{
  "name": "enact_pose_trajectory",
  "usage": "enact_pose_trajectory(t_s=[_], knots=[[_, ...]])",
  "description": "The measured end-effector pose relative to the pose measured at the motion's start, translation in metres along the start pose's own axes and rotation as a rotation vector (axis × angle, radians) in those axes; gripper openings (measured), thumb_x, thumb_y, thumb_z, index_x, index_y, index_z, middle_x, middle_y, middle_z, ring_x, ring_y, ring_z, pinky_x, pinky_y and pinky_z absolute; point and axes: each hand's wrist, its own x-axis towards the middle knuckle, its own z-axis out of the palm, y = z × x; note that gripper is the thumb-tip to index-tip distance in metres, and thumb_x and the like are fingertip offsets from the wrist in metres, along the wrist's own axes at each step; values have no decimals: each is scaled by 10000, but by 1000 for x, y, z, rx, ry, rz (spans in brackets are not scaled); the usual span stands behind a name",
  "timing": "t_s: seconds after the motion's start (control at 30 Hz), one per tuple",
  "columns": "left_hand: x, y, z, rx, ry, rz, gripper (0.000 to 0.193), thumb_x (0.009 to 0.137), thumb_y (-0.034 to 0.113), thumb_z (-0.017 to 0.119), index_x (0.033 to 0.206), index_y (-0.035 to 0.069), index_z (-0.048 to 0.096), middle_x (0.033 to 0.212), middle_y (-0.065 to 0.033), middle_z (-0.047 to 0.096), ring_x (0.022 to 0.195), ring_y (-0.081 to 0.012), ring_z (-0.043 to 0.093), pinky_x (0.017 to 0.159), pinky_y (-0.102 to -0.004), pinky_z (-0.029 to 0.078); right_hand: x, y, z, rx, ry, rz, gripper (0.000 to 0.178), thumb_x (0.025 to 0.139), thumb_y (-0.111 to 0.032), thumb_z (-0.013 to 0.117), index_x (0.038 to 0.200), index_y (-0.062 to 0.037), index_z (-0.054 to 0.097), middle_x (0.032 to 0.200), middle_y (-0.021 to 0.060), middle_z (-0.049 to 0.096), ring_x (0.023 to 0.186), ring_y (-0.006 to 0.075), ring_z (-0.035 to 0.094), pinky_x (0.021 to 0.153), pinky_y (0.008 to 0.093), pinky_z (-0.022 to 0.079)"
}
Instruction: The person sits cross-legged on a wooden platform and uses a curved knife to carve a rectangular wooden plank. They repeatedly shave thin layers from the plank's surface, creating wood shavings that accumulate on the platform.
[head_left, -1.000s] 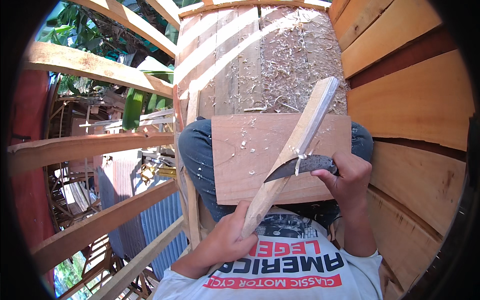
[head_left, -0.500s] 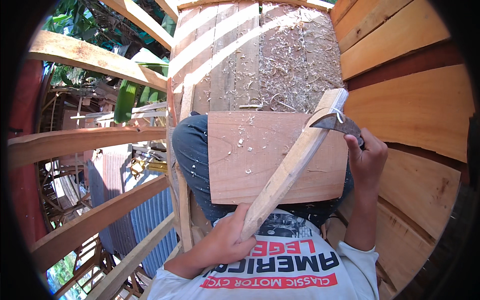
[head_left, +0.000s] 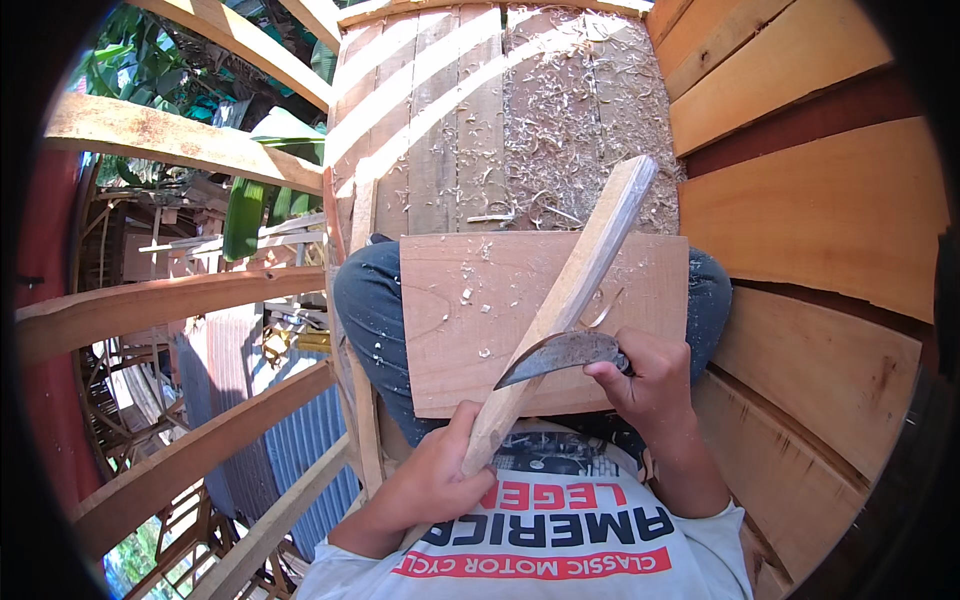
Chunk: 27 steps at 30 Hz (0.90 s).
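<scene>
My left hand [head_left: 437,478] is closed round the near end of a long squared wooden stick [head_left: 575,290], which slants up and away to the right. In my right hand [head_left: 650,380] is a knife with a curved, dark metal blade [head_left: 562,356]; its handle is mostly hidden by my fingers. The blade lies across the stick, a short way beyond my left hand, its tip pointing left. A thin curled shaving [head_left: 604,308] shows beside the stick near the blade. Under the stick a flat wooden board [head_left: 450,330] rests across my lap, with small chips on it.
Curled shavings [head_left: 620,110] litter the plank floor [head_left: 435,130] ahead. A wall of wide planks [head_left: 810,200] stands close on my right. At left, an open railing of wooden bars [head_left: 170,300] overlooks corrugated sheets [head_left: 310,470] and green leaves [head_left: 245,215].
The knife has moved down the stick, from near its far end to close by my left hand. My right hand came nearer with it, while my left hand kept its grip.
</scene>
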Motion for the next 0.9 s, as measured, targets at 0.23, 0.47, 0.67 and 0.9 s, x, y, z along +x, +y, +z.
enact_pose_trajectory(t_s=[0.23,0.47,0.67,0.9], knots=[[-2,7,1,30,-11,-143,551,745,106,560,1241,-16,355,844,-289,600,823,-431,632,729,-422,479,9,15,0,-170,31,-49,637,775,-611,640,571,-38,452,507,133,431,449,322,494,422,351,362],[-2,1,8,10,22,13,523,735,27,526,1234,-11,374,747,-118,566,643,-200,590,587,-317,455,15,28,-8,-275,110,-64,600,722,-630,666,561,-74,508,483,76,458,424,265,504,405,340,372],[-4,2,6,-25,-13,15,545,730,27,525,1252,-10,371,769,-111,561,681,-199,583,625,-323,454,26,34,-11,-272,189,-86,610,725,-633,662,561,-71,489,489,81,456,432,261,503,414,338,368],[-8,3,5,-50,1,20,548,726,16,523,1253,2,372,770,-98,544,690,-193,570,637,-317,451,42,35,-16,-268,209,-94,617,747,-624,655,577,-55,490,501,76,466,439,249,496,419,335,363]])
